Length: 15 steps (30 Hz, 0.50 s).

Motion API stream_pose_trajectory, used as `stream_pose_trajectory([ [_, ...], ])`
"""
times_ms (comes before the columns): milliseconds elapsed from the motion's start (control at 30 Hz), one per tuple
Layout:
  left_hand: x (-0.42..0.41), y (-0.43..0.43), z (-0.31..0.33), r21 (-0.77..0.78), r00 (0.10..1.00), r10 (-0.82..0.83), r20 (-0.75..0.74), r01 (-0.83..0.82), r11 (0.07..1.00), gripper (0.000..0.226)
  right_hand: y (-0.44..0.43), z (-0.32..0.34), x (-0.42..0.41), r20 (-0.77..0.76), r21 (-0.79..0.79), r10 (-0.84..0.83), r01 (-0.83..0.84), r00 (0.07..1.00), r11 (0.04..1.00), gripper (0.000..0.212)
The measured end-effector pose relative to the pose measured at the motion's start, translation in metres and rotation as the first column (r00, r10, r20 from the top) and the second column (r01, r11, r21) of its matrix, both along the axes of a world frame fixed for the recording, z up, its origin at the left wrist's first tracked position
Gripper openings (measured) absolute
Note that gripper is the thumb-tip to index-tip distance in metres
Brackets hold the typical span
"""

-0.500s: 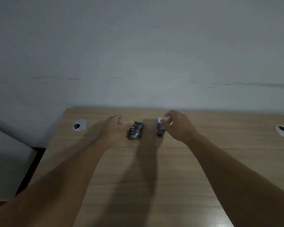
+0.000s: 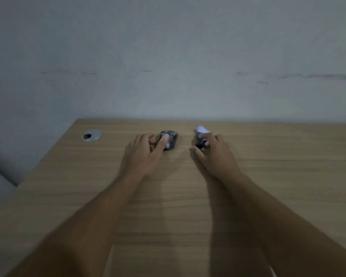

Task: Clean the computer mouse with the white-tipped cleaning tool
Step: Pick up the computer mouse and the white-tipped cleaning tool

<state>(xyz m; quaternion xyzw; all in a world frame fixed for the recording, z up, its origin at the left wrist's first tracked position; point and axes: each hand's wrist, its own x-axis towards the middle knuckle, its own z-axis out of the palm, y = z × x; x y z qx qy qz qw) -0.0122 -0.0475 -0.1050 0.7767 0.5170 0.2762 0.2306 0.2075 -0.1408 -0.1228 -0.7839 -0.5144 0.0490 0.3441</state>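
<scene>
While the small dark plastic computer mouse (image 2: 169,139) lies far out on the wooden worktop (image 2: 188,206), the left hand (image 2: 145,151) takes its flank in a close grip, thumb on top. The mouse looks light, rigid and slick. The right hand (image 2: 215,155) pinches the dark-handled, white-tipped cleaning tool (image 2: 200,134) by its stiff body nearby.

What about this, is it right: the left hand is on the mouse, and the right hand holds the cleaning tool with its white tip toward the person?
No. The head view shows the cleaning tool with its white tip pointing away from the person, toward the wall. The left hand is on the mouse and the right hand holds the tool.
</scene>
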Motion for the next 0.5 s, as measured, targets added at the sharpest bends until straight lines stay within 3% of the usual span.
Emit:
stream_pose_trajectory([
  [167,0.000,0.000,-0.003,0.019,1.000,0.002,-0.004,-0.002,1.000,0.077,-0.005,-0.003,-0.003,-0.049,0.014,-0.019,0.019,0.999,1.000,0.039],
  [500,0.028,0.015,-0.005,0.047,0.986,0.039,-0.162,-0.032,0.998,0.086,0.022,-0.009,0.008,-0.134,0.133,-0.104,0.122,0.986,0.984,0.023],
])
